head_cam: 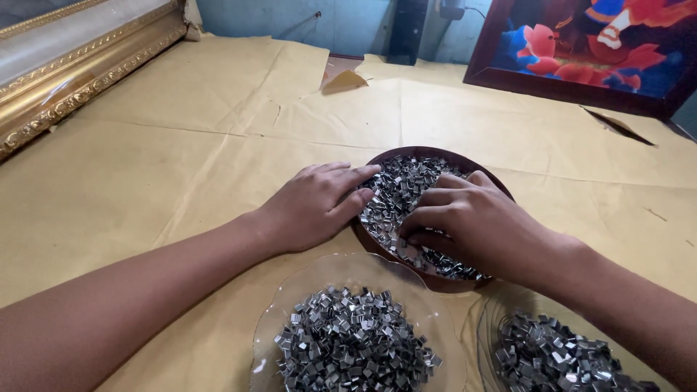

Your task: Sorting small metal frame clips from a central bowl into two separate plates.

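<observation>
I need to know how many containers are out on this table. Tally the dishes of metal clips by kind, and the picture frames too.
Brown round dish, both hands in it: 1
Clear glass dishes, near one and right one: 2
Gold frame: 1
Dark frame with picture: 1
Total: 5

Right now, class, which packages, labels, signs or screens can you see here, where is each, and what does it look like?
No packages, labels, signs or screens are in view.
Nearest in kind: dark-framed picture in red and blue, top right, leaning.
Ornate gold rectangular frame, top left, on the brown paper-covered table.
</observation>
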